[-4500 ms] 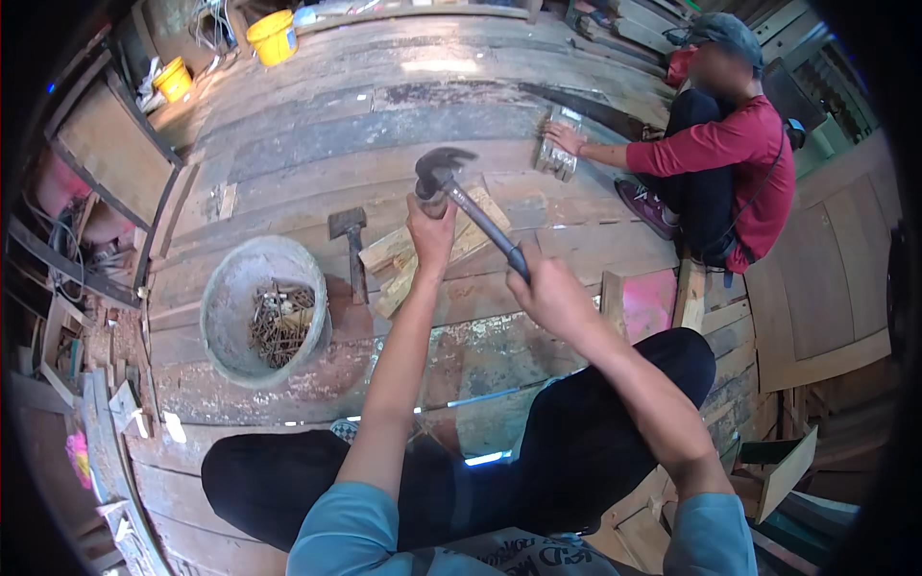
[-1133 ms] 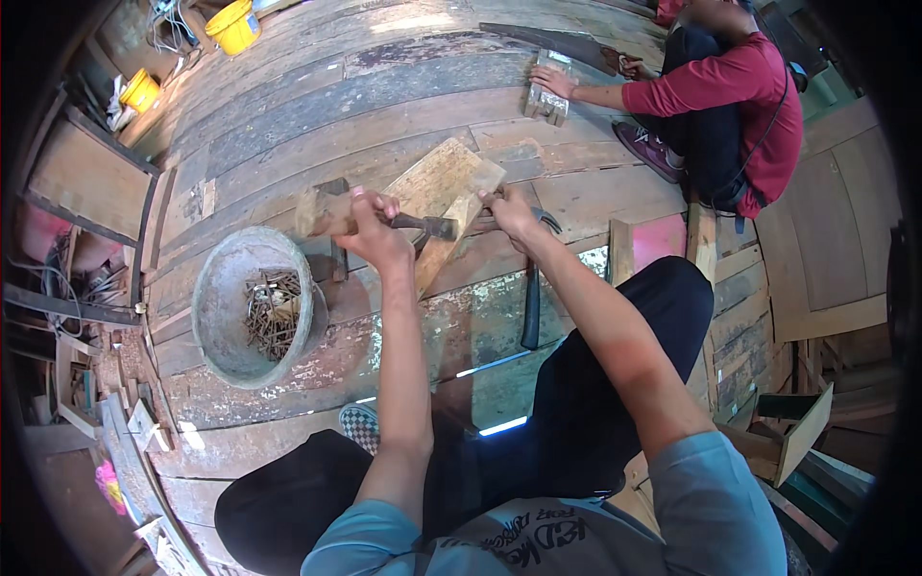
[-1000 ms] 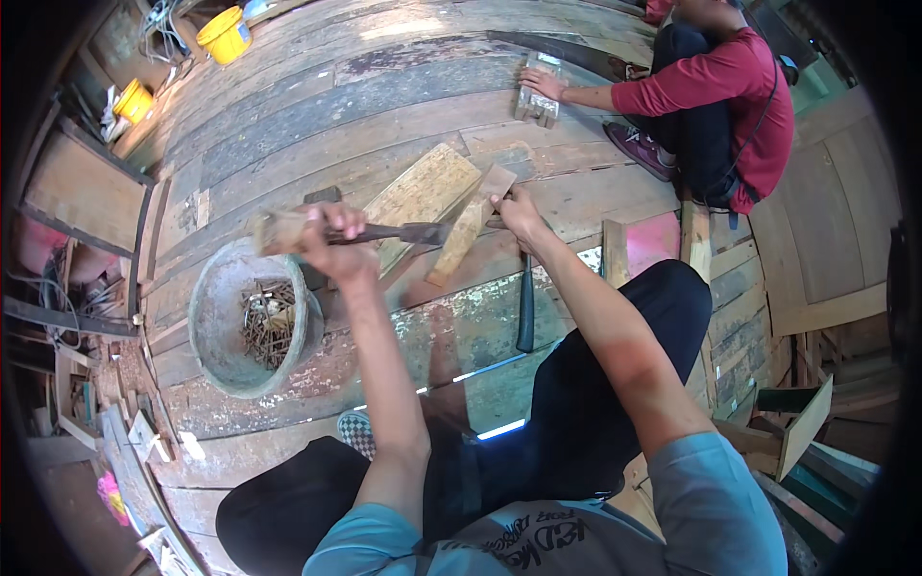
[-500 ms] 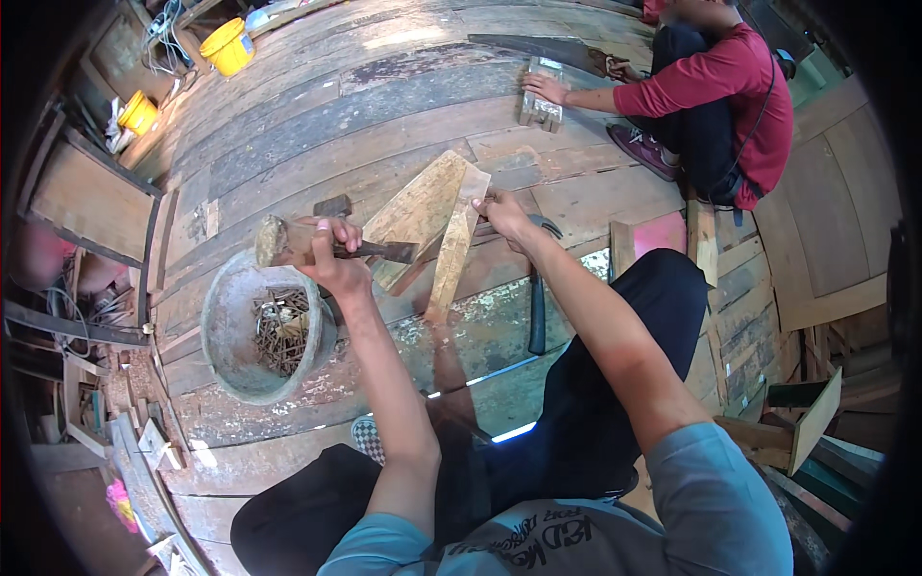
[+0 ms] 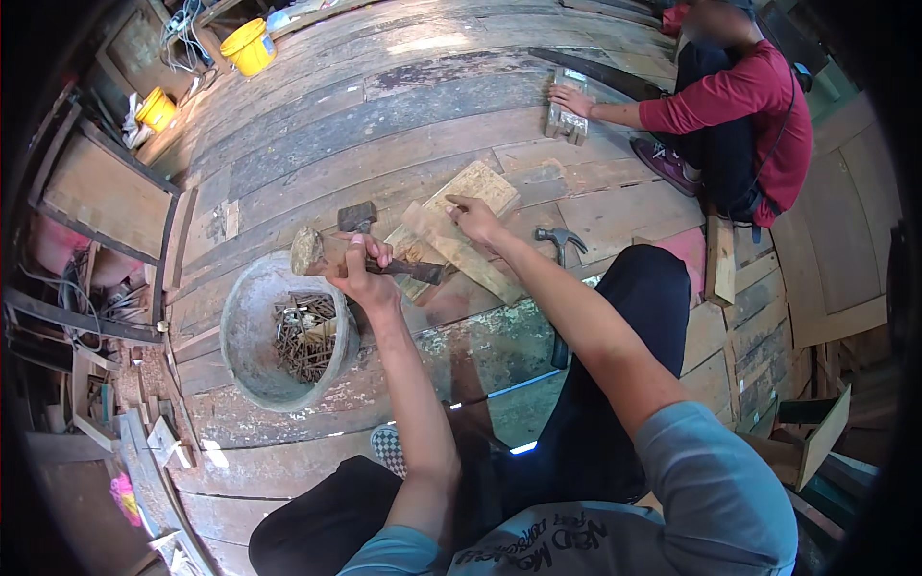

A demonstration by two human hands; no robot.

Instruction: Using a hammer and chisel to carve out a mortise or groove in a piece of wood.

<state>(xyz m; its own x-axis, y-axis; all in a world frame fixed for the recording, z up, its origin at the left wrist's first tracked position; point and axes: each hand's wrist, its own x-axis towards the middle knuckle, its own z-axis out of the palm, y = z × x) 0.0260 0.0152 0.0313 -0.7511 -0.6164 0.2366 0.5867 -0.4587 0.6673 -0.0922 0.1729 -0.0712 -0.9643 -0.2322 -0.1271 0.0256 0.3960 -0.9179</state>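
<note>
My left hand (image 5: 367, 274) is closed round a chisel (image 5: 418, 273), its thick, worn wooden butt to the left and its dark blade to the right. Just beyond that hand is a dark block (image 5: 357, 217); whether it has a handle is hidden. A wide pale board (image 5: 485, 185) lies on the floor ahead of me, and a narrower wooden strip (image 5: 485, 273) lies slantwise across it. Over these two pieces rests my right hand (image 5: 474, 223), index finger stretched out. A claw hammer (image 5: 560, 248) lies right of the boards, partly hidden by my right forearm.
A grey bucket (image 5: 235, 331) holding rusty nails stands left of my left forearm. At far right a person in a red top (image 5: 735, 91) sits with one hand on a stacked block (image 5: 568, 117). Yellow buckets (image 5: 248, 48) and a wooden frame (image 5: 106, 197) line the left side.
The strip has swung from nearly upright to a slant across the wide board. My right hand has let go of its end and lies lower. The left hand still holds the chisel.
</note>
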